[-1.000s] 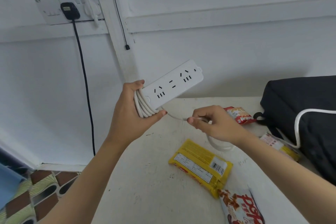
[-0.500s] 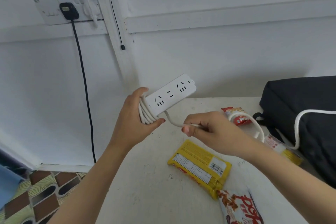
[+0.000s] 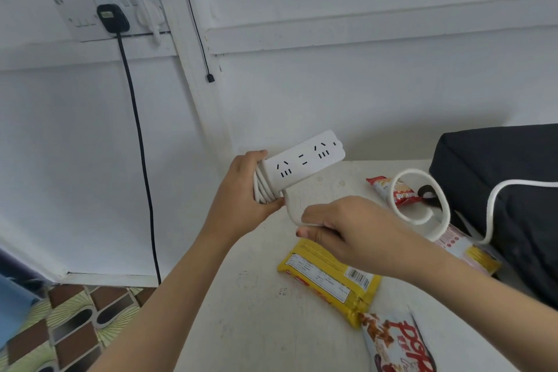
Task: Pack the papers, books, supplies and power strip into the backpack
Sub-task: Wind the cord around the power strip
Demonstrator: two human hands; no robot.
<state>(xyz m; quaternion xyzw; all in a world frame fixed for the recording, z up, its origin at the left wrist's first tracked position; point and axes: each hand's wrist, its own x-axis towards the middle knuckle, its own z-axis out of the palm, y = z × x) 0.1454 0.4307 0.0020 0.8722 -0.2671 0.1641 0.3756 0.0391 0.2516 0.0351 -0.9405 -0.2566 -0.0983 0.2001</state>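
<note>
The left hand (image 3: 241, 196) grips the power strip (image 3: 305, 164) by its near end, above the far left corner of the table (image 3: 241, 296). Its fingers and thumb are curled round that end, and they clamp several turns of the white cord (image 3: 262, 190) wound there. The power strip is tilted, socket face toward the camera, free end raised toward the table's far edge; it does not touch the table. From the wound end, the cord passes down in a short bend into the right hand (image 3: 353, 231), which is held above the middle of the table. This hand's fingers are curled round the cord, with the thumb pressed against it. Beyond the right hand the cord rises in one open loop above the table's right half. It then runs across the face of the black backpack (image 3: 498, 166), which lies on the table's right side. A yellow packet (image 3: 326, 278) lies flat on the table under the right forearm. A red packet (image 3: 383, 187) lies on the table just beside the backpack. A red-and-white bag (image 3: 401, 344) lies at the table's near edge, partly out of view. A black plug (image 3: 113, 16) sits in a wall socket above and left of the table.
</note>
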